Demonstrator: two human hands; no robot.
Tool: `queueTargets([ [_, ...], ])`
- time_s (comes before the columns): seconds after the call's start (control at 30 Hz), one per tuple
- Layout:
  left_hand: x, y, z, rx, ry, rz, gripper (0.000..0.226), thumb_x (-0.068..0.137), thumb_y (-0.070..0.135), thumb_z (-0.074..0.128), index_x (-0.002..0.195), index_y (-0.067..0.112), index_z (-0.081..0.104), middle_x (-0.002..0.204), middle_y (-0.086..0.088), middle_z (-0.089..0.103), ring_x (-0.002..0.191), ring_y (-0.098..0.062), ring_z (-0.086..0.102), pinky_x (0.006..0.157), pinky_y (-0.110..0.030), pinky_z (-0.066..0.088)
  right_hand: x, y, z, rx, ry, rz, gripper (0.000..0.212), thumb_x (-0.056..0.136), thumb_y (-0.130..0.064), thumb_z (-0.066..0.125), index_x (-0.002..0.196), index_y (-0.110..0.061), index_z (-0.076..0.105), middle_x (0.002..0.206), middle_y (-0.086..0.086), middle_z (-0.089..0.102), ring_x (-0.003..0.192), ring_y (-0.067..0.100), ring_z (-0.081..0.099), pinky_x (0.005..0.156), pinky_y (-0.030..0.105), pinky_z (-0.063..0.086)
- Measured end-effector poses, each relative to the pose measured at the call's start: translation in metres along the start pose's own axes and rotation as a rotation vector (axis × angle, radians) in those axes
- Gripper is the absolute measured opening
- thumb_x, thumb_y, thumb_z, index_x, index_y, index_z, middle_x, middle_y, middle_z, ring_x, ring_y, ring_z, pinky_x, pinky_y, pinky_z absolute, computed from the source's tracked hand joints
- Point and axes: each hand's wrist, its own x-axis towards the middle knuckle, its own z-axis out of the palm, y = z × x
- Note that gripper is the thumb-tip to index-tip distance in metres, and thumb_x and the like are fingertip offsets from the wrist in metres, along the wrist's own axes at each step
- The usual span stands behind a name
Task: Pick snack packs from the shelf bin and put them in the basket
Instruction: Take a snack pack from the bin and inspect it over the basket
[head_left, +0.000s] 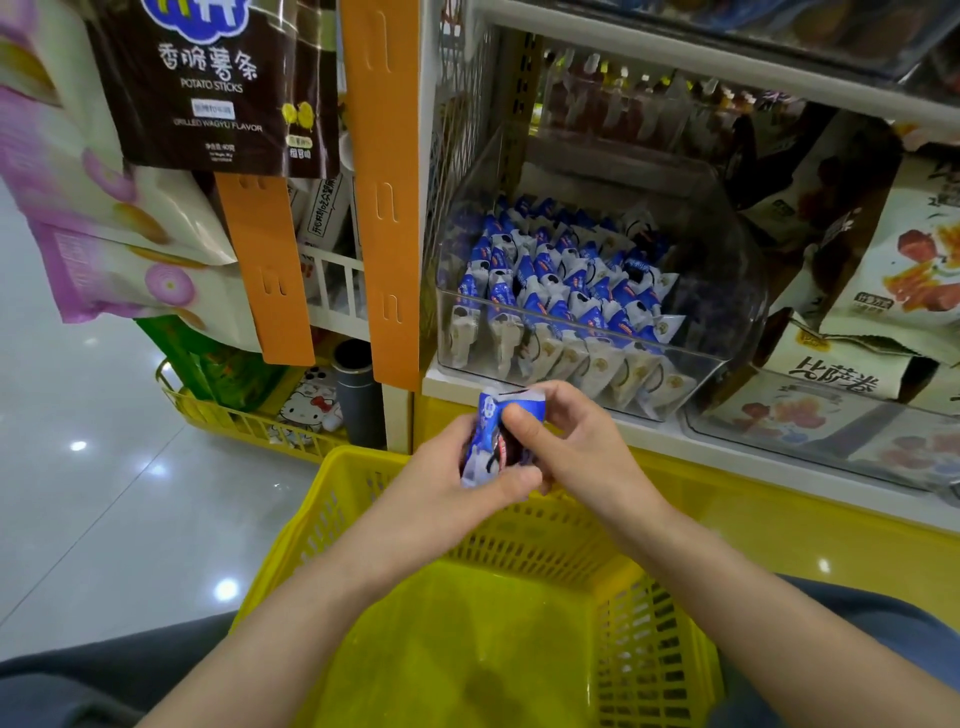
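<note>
A clear plastic shelf bin (724, 332) holds several small blue-and-white snack packs (561, 291) standing in rows. Just in front of the shelf edge, both hands grip a bunch of these blue-and-white packs (496, 441). My left hand (441, 488) cups them from below and the left, thumb across the front. My right hand (576, 441) pinches their top from the right. The packs hang above the far rim of the yellow plastic basket (649, 649), whose visible floor shows no packs.
Larger snack bags (883, 270) fill the shelf to the right of the bin. Orange hanging strips (384, 197) and a dark potato-sticks bag (218, 78) hang at left. A low yellow rack (249, 421) with cartoon-cat goods and a glossy tiled floor (78, 467) lie left.
</note>
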Motion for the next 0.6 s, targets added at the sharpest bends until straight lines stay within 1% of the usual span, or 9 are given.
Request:
queueTargets([
  [0.03, 0.000, 0.000, 0.000, 0.047, 0.032, 0.019, 0.031, 0.081, 0.018, 0.067, 0.110, 0.020, 0.057, 0.100, 0.003, 0.071, 0.094, -0.006, 0.065, 0.081, -0.017, 0.050, 0.000, -0.001, -0.001, 0.006, 0.003, -0.008, 0.010, 0.085, -0.022, 0.062, 0.087, -0.014, 0.058, 0.071, -0.001, 0.061, 0.040, 0.002, 0.047, 0.037, 0.016, 0.039],
  [0.07, 0.001, 0.001, -0.002, 0.087, 0.060, 0.031, 0.029, 0.082, 0.014, 0.066, 0.110, 0.018, 0.058, 0.102, 0.001, 0.070, 0.096, -0.009, 0.064, 0.083, -0.020, 0.050, 0.001, -0.001, -0.002, 0.007, 0.014, -0.018, 0.011, 0.086, -0.024, 0.060, 0.082, -0.014, 0.059, 0.062, -0.004, 0.059, 0.038, 0.002, 0.045, 0.037, 0.016, 0.039],
  [0.13, 0.001, 0.002, -0.005, 0.103, 0.077, 0.030, 0.029, 0.083, 0.007, 0.063, 0.111, 0.014, 0.059, 0.108, -0.005, 0.068, 0.102, -0.018, 0.063, 0.090, -0.029, 0.048, 0.003, -0.004, -0.005, -0.007, 0.047, -0.051, 0.022, 0.087, -0.028, 0.057, 0.075, -0.010, 0.059, 0.049, -0.007, 0.053, 0.037, 0.003, 0.044, 0.038, 0.015, 0.039],
  [0.17, 0.002, 0.003, -0.006, 0.094, 0.071, 0.031, 0.030, 0.083, 0.005, 0.063, 0.112, 0.013, 0.058, 0.110, -0.006, 0.067, 0.104, -0.018, 0.062, 0.091, -0.030, 0.047, 0.004, -0.005, -0.007, -0.025, 0.065, -0.073, 0.027, 0.088, -0.029, 0.056, 0.072, -0.007, 0.060, 0.046, -0.007, 0.051, 0.036, 0.003, 0.044, 0.038, 0.015, 0.038],
  [0.27, 0.000, 0.003, -0.008, 0.070, 0.075, 0.045, 0.034, 0.083, 0.003, 0.062, 0.109, 0.023, 0.056, 0.109, 0.003, 0.067, 0.100, -0.008, 0.063, 0.089, -0.023, 0.049, 0.007, -0.007, -0.010, -0.130, 0.095, -0.145, 0.037, 0.087, -0.030, 0.057, 0.072, 0.003, 0.062, 0.043, -0.005, 0.050, 0.035, 0.004, 0.044, 0.040, 0.014, 0.038],
  [0.37, 0.003, 0.001, -0.012, 0.056, 0.167, 0.058, 0.031, 0.082, 0.005, 0.064, 0.098, 0.030, 0.054, 0.100, 0.005, 0.067, 0.089, -0.004, 0.064, 0.080, -0.018, 0.050, 0.012, -0.018, -0.008, -0.220, 0.071, -0.217, 0.028, 0.087, -0.027, 0.059, 0.074, -0.004, 0.065, 0.051, -0.002, 0.058, 0.042, 0.006, 0.052, 0.045, 0.016, 0.043],
  [0.47, 0.006, 0.004, -0.019, -0.009, 0.297, 0.054, 0.025, 0.082, 0.009, 0.065, 0.096, 0.027, 0.055, 0.095, 0.007, 0.067, 0.080, 0.001, 0.064, 0.072, -0.012, 0.049, 0.030, -0.040, -0.009, -0.369, 0.114, -0.365, 0.012, 0.088, -0.029, 0.058, 0.084, -0.020, 0.066, 0.073, -0.005, 0.066, 0.065, 0.002, 0.061, 0.058, 0.014, 0.050],
  [0.53, 0.008, 0.007, -0.025, -0.059, 0.364, 0.060, 0.022, 0.083, 0.011, 0.064, 0.097, 0.026, 0.056, 0.093, 0.008, 0.068, 0.075, 0.006, 0.063, 0.064, -0.006, 0.047, 0.055, -0.057, -0.012, -0.529, 0.218, -0.454, 0.006, 0.089, -0.027, 0.057, 0.088, -0.025, 0.062, 0.077, -0.013, 0.063, 0.072, 0.000, 0.058, 0.064, 0.008, 0.046],
  [0.6, 0.009, 0.010, -0.031, -0.102, 0.406, 0.064, 0.020, 0.083, 0.013, 0.064, 0.098, 0.025, 0.057, 0.094, 0.008, 0.067, 0.075, 0.007, 0.062, 0.059, -0.003, 0.044, 0.087, -0.068, -0.017, -0.694, 0.238, -0.385, 0.007, 0.090, -0.027, 0.057, 0.094, -0.023, 0.062, 0.081, -0.013, 0.061, 0.074, 0.001, 0.054, 0.064, 0.006, 0.039],
])
